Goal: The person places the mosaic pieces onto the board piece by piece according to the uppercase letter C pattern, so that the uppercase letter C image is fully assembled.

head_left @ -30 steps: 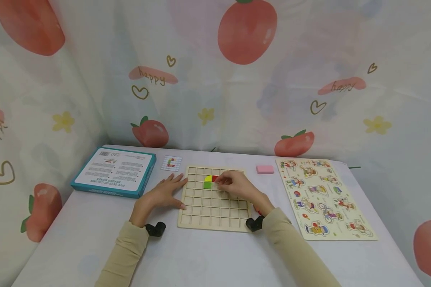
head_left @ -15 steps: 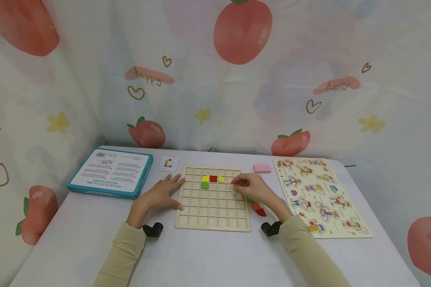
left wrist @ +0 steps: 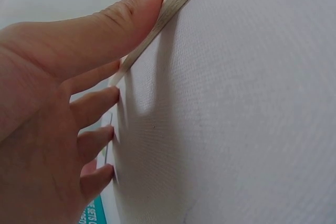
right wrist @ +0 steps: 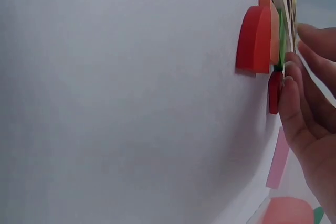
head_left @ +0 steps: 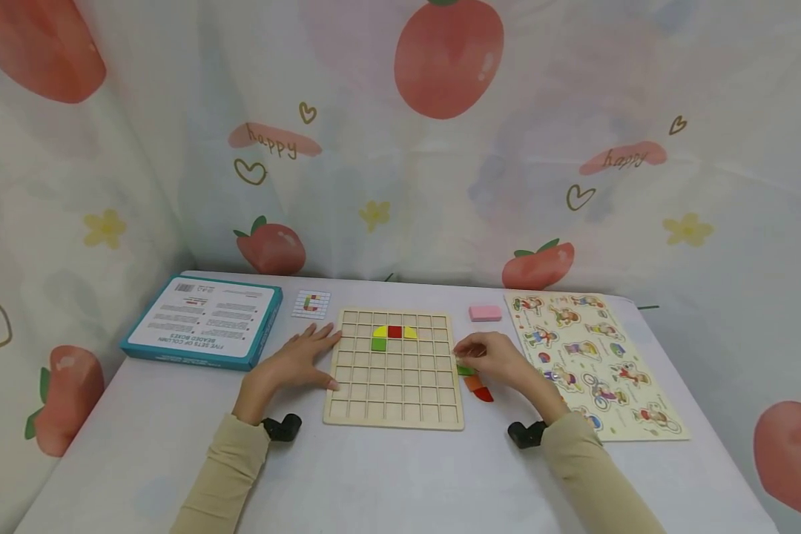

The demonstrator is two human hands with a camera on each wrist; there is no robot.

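Note:
A wooden grid board (head_left: 394,400) lies on the table. In its upper cells sit a green square block (head_left: 379,344), a red square block (head_left: 394,332) and two yellow rounded blocks (head_left: 410,333). My left hand (head_left: 297,360) rests along the board's left edge, fingers spread, thumb touching the rim. My right hand (head_left: 497,356) is bent over loose blocks just right of the board, its fingertips close to a green block (head_left: 465,369). Nearer me lie an orange block (head_left: 473,383) and a red quarter-round block (head_left: 483,394). A dark red block (right wrist: 273,93) shows beside the right fingertips, which appear to hold nothing.
A teal-edged box (head_left: 203,319) lies at the left. A small pattern card (head_left: 311,304) sits behind my left hand. At the back right is a pink block (head_left: 484,313), beside a picture puzzle board (head_left: 597,363). Patterned cloth hangs behind the table.
My right hand has moved right, off the grid to the loose blocks. The red square and the right yellow block show uncovered in the board. My left hand has stayed at the board's edge.

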